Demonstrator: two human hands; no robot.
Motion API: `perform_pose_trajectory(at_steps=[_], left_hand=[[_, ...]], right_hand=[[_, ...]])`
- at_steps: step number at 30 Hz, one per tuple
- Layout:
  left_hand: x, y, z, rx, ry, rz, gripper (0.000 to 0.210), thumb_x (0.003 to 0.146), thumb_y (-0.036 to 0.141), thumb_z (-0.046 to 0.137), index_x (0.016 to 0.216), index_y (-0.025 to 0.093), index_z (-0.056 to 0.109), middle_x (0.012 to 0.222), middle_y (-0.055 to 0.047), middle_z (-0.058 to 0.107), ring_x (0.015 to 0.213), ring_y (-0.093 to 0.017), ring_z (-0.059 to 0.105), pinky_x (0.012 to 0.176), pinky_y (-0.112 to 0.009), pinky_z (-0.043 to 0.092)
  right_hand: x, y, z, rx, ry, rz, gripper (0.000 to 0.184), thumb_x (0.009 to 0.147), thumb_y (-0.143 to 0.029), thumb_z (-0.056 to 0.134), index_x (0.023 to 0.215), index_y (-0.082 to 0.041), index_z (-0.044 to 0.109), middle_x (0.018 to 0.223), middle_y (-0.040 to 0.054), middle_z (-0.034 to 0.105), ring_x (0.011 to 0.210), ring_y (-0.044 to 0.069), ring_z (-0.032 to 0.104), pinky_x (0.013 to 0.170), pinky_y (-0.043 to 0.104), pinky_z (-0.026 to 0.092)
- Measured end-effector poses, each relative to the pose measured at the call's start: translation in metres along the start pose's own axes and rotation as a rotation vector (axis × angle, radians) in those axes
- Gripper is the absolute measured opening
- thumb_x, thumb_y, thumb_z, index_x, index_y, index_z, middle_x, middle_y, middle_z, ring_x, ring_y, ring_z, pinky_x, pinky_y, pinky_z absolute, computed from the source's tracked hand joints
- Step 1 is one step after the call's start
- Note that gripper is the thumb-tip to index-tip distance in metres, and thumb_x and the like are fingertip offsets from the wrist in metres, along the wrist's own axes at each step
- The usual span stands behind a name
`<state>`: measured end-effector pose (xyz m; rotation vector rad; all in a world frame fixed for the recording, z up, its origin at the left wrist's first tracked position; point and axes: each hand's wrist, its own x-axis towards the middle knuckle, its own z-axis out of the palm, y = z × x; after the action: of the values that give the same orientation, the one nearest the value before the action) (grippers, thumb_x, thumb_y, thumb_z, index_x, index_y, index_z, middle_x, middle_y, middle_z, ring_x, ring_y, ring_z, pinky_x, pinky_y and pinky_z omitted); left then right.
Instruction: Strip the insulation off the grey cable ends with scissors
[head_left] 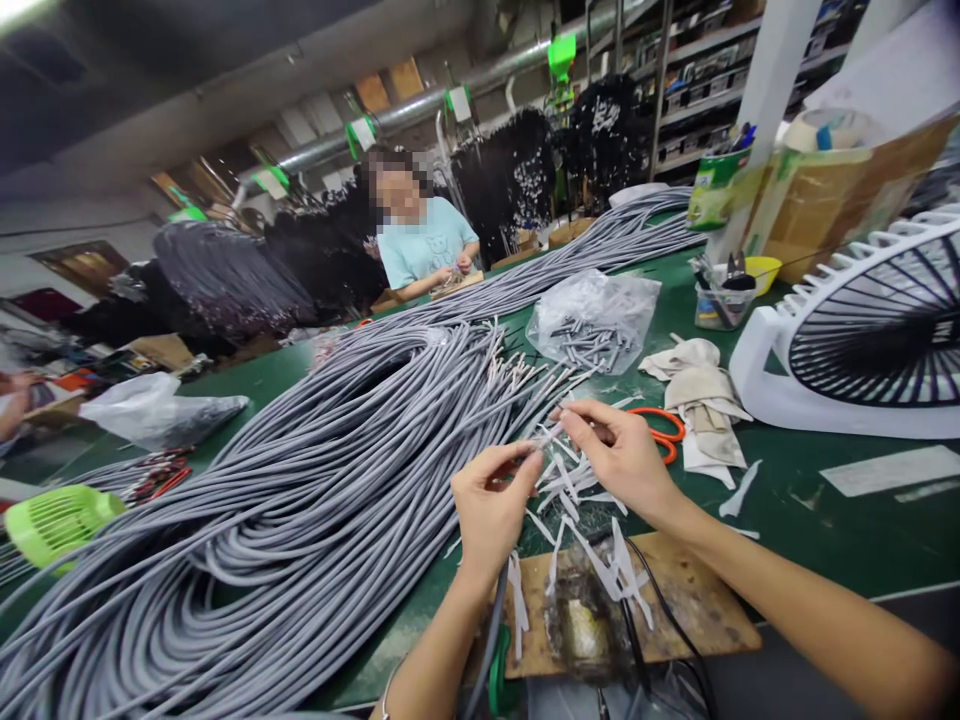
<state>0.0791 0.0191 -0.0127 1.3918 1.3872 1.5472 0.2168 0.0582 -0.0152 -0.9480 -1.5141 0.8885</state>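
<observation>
Taking the clock from the middle of my view, the left hand (491, 490) is at 6 o'clock, its grip narrow, thumb and fingertips drawn together. The right hand (628, 460) is at 4 o'clock, its grip likewise pinched narrow. The two sets of fingertips are near each other; what lies between them is too small and blurred for me to identify.

The grey cables (300, 480) lie in a large looped bundle at 8 o'clock on the green counter (810, 530), their ends near both hands. I record pale strips (562, 485) scattered at 5 o'clock, beneath and between the hands, some overlapping a stained wooden board (705, 600). Orange handles (677, 435) sit just beyond the right hand. A clear bag (637, 300) of short grey pieces lies toward 2 o'clock; a white fan (761, 365) stands at 3.
</observation>
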Motion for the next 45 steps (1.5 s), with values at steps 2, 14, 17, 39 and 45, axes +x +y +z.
perform_pose_trajectory(at_steps=[2,14,17,39,45], left_hand=[[-0.002,-0.001,0.000,0.056,0.031,0.066,0.011,0.069,0.025,0.065,0.074,0.016,0.069,0.062,-0.002,0.062,0.041,-0.008,0.051,0.038,-0.019,0.037],[-0.004,-0.003,0.001,-0.247,-0.103,-0.116,0.026,0.083,0.042,0.048,0.072,0.019,0.043,0.045,0.009,0.039,0.027,-0.002,0.032,0.030,-0.014,0.019],[0.000,-0.004,0.000,-0.388,-0.184,-0.171,0.029,0.083,0.044,0.047,0.070,0.018,0.043,0.048,0.007,0.040,0.032,-0.002,0.028,0.033,-0.014,0.020],[0.029,0.011,-0.065,-0.877,0.104,0.029,0.014,0.075,0.014,0.061,0.084,0.018,0.052,0.056,0.007,0.034,0.043,-0.004,0.030,0.038,-0.014,0.029],[0.020,0.007,-0.047,-0.212,-0.272,-0.216,0.027,0.063,0.021,0.072,0.087,0.012,0.062,0.069,0.001,0.056,0.061,-0.007,0.052,0.056,-0.016,0.046]], right_hand=[[-0.001,-0.001,0.000,0.019,-0.007,-0.005,0.025,0.081,-0.038,0.051,0.086,-0.017,0.063,0.077,0.0029,0.061,0.062,0.012,0.053,0.054,0.021,0.041],[-0.001,-0.006,-0.003,-0.017,-0.057,-0.019,0.025,0.080,-0.038,0.052,0.082,-0.016,0.066,0.075,0.0036,0.063,0.062,0.013,0.051,0.054,0.023,0.038],[0.001,-0.003,-0.002,-0.016,-0.081,0.013,0.026,0.080,-0.038,0.051,0.082,-0.016,0.066,0.075,0.0034,0.064,0.064,0.014,0.052,0.056,0.024,0.039],[0.009,0.015,-0.012,-0.050,0.037,0.036,0.025,0.077,-0.036,0.054,0.070,-0.014,0.061,0.064,0.0012,0.056,0.059,0.012,0.048,0.055,0.024,0.036],[0.005,0.007,-0.014,-0.202,0.077,-0.111,0.026,0.080,-0.035,0.053,0.066,-0.015,0.058,0.059,-0.0007,0.049,0.054,0.010,0.041,0.050,0.023,0.030]])
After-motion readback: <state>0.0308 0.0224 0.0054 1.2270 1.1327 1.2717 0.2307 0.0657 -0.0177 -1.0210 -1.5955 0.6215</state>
